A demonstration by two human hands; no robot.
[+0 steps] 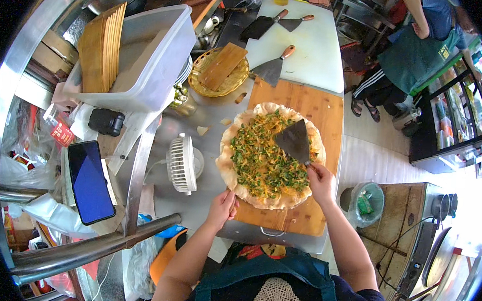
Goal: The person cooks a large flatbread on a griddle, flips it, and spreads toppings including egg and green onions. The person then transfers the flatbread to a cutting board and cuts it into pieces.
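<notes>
A round flatbread [244, 192] with a pale, puffed rim lies on a wooden cutting board [286, 223]. Chopped greens and orange shreds [257, 160] cover its middle. My right hand [322, 183] grips the handle of a metal scraper [296, 141], whose wide triangular blade rests over the topping at the right. At the flatbread's lower left edge, my left hand [222, 208] pinches the rim between thumb and fingers.
A small white fan [182, 164] stands left of the board. Beyond it are a wicker basket [195, 79], a plastic bin [143, 96] and a white cutting board [317, 50] with more scrapers [270, 70]. Another person [418, 58] stands at upper right. A lined bin [369, 198] sits at right.
</notes>
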